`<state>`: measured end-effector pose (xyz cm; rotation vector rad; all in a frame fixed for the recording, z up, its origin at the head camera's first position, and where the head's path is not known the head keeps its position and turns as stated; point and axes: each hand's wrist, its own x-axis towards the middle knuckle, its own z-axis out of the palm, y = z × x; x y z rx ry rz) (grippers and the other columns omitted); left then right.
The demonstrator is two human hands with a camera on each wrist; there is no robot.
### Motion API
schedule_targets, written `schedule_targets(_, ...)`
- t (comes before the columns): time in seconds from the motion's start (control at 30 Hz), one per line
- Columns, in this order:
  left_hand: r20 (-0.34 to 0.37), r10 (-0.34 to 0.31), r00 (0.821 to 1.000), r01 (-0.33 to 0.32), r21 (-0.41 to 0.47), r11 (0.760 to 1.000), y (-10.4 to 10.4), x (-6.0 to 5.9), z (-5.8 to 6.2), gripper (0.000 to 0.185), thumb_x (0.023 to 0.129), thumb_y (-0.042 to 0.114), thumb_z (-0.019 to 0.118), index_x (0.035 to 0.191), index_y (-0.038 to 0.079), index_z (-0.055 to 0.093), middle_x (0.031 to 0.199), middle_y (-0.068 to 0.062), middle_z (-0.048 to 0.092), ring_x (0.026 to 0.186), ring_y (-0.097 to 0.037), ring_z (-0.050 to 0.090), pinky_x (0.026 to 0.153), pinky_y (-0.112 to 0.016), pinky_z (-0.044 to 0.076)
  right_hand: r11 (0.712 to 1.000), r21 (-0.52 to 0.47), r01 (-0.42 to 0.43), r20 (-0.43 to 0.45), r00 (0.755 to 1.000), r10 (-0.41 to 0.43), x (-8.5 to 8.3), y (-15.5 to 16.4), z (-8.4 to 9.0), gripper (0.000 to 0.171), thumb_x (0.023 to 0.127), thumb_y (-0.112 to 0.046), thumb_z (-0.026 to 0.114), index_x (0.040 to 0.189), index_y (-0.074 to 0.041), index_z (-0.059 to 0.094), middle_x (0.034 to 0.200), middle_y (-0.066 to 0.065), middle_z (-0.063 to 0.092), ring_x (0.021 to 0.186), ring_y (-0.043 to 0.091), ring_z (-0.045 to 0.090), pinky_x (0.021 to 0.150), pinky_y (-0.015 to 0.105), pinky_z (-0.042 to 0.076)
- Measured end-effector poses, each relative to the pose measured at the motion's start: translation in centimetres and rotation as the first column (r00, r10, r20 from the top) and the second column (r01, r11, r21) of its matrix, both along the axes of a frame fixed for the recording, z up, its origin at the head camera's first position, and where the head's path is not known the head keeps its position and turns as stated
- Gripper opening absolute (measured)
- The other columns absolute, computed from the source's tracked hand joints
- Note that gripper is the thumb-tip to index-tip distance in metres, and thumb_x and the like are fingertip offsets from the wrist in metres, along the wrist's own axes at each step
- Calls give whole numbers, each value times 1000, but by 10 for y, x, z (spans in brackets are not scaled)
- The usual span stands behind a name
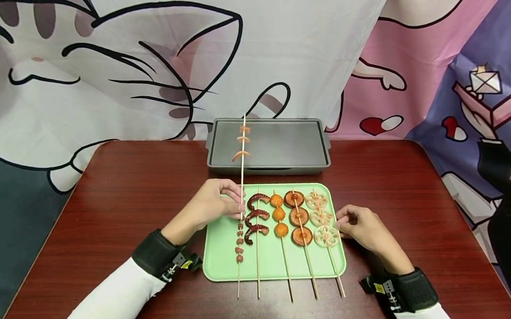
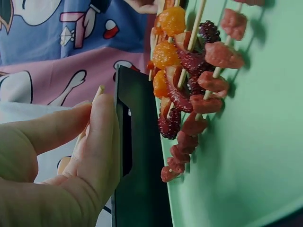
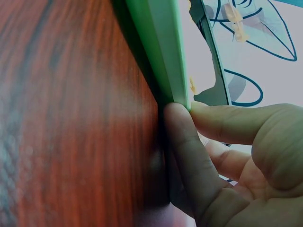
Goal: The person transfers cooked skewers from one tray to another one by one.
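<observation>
My left hand (image 1: pixel 217 202) pinches the lower end of a skewer (image 1: pixel 242 171) bearing three pale orange, shrimp-like pieces. It is held up over the left side of a light green tray (image 1: pixel 222 270), with its tip overlapping the grey pan (image 1: pixel 278 144) in the head view. On the tray's right rim, my right hand (image 1: pixel 365 228) grips the edge between thumb and finger, seen closely in the right wrist view. Skewers lie in a row on the tray: red meat chunks (image 1: pixel 239 241), dark red tentacles (image 1: pixel 258 213), orange balls (image 1: pixel 279 214), mushroom slices (image 1: pixel 299 217) and lotus root slices (image 1: pixel 326 236).
The grey rectangular pan with side handles stands behind the tray, near the back edge of the brown table (image 1: pixel 139 196). A printed cloth (image 1: pixel 289 44) hangs behind the table. The skewers' bare ends stick out over the tray's front edge.
</observation>
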<state>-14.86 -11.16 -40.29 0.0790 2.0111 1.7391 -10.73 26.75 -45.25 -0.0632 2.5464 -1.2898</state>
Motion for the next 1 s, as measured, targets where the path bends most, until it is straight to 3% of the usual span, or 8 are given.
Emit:
schedule_targets(0.2, 38, -42, 998, 42, -11, 999, -4, 6, 1, 24, 86, -16, 71, 106, -16, 59, 88, -15, 62, 77, -30, 76, 76, -41, 67, 1000, 18, 2, 12, 1000, -2, 0, 1, -1, 8, 96, -4, 68, 103, -1, 69, 87, 5, 64, 79, 10, 63, 67, 23, 61)
schedule_targets(0.43, 54, -99, 994, 100, -27, 995, -12, 18, 1, 16, 87, -18, 69, 97, -12, 57, 87, -17, 64, 78, -29, 77, 74, -40, 67, 1000, 28, 0, 11, 1000, 0, -1, 2, -1, 7, 96, -4, 69, 103, -1, 69, 87, 5, 65, 79, 10, 63, 67, 23, 61)
schedule_targets(1.0, 66, -176, 982, 180, -59, 982, -26, 44, 0, 20, 84, -18, 70, 87, -9, 53, 77, -14, 64, 72, -23, 74, 75, -47, 66, 1000, 12, -7, 5, 1000, 7, 0, 0, 1, 9, 95, -6, 71, 103, 0, 69, 88, 6, 66, 79, 8, 64, 67, 22, 61)
